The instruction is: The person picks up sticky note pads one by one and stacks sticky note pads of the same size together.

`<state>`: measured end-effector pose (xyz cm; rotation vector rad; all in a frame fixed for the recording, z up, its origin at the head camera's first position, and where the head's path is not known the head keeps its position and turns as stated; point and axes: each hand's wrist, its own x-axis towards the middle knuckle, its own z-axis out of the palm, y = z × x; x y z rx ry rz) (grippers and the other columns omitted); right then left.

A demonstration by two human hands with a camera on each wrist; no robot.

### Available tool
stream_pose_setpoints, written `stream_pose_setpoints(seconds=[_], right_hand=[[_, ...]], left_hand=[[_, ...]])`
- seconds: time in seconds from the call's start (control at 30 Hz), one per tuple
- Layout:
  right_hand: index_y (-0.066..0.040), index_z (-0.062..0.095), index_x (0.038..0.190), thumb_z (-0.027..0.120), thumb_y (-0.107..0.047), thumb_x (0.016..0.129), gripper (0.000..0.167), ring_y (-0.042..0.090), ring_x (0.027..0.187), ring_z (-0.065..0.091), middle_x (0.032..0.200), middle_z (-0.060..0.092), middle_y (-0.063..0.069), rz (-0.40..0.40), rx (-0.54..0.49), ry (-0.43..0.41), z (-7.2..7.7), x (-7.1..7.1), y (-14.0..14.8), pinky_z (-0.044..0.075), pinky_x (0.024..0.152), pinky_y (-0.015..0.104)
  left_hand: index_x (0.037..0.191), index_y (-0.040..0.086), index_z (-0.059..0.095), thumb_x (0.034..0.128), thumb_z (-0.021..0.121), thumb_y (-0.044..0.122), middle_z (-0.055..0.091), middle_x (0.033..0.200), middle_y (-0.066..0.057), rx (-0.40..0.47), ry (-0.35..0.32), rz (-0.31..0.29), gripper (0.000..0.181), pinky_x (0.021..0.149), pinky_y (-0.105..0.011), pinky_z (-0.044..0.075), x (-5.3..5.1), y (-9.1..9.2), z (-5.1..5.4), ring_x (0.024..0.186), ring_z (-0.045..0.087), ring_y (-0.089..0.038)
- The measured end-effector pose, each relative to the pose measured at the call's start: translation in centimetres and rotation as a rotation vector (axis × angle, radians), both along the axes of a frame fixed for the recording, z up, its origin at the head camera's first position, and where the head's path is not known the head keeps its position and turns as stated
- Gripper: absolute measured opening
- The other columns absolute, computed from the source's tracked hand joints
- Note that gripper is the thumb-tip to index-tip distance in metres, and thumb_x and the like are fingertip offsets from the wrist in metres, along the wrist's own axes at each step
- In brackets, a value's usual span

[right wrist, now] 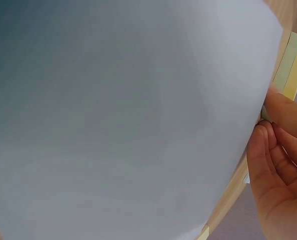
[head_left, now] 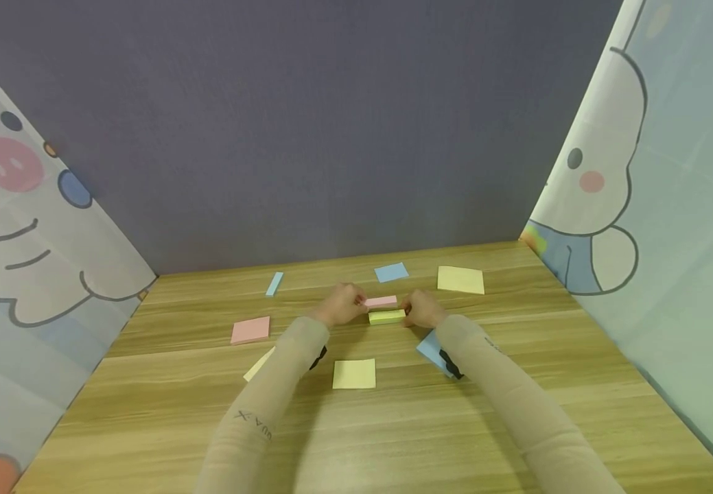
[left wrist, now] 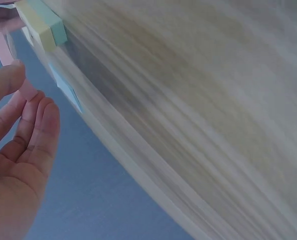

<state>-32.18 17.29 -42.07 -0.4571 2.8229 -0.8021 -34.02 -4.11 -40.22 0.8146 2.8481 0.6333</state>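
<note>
Left hand (head_left: pixel 342 305): centre of the frame. Thumb and fingertips pinch the left end of the pink strip (head_left: pixel 382 301). Hazard: with one end held, the strip may swing or slip if pulled.
Right hand (head_left: pixel 424 311): right of centre. Thumb and fingers pinch the right end of the yellow-green block (head_left: pixel 386 316). Hazard: an off-centre lift could tilt the block.
Pink pad (head_left: pixel 250 330): left of centre, well apart from both hands. Low risk.
Pale yellow sheet (head_left: pixel 259 366): lower left of centre, partly hidden by the left sleeve (head_left: pixel 270 391). Hazard: a low arm sweep may drag it; contact cannot be told.
Blue strip (head_left: pixel 274 284): left of centre, towards the table's far edge. Low risk.
Yellow note (head_left: pixel 354 375): lower centre, between the forearms. Hazard: inward forearm movement could shift it.
Strip and block: centre, strip just beyond block; contact cannot be told. Hazard: a hard squeeze could bend the strip; uneven pressure could part the block's yellow upper layer from its green lower layer, if loosely joined.
Small blue note (head_left: pixel 391 272): beyond the strip. Hazard: a farther reach may nudge it.
Blue sheet (head_left: pixel 431 350): right of centre, partly covered by the right forearm. Hazard: a dropped wrist could snag it.
</note>
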Motion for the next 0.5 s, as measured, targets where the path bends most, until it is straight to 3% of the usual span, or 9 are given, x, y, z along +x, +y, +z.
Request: stream_pose_setpoints(seconds=[0.37, 0.5], right_hand=[[0.005, 0.065, 0.105, 0.074, -0.007, 0.074, 0.034, 0.024, 0.09, 0.059, 0.097, 0.065, 0.013, -0.003, 0.005, 0.002, -0.1, -0.11, -0.03, 0.051, 0.08, 0.036], [0.004, 0.066, 0.095, 0.074, -0.008, 0.075, 0.025, 0.022, 0.084, 0.058, 0.092, 0.065, 0.012, 0.008, 0.008, 0.01, -0.1, -0.04, -0.01, 0.051, 0.075, 0.034]], left_hand=[[0.109, 0.001, 0.065, 0.0881, 0.061, 0.017, 0.065, 0.107, -0.01, 0.018, -0.044, -0.006, 0.027, 0.081, -0.029, 0.052, 0.48, 0.59, -0.49, 0.095, 0.062, -0.02], [0.109, 0.002, 0.065, 0.0879, 0.061, 0.018, 0.065, 0.107, -0.01, 0.013, -0.055, 0.0, 0.027, 0.081, -0.028, 0.052, 0.72, 0.72, -0.76, 0.095, 0.062, -0.019]])
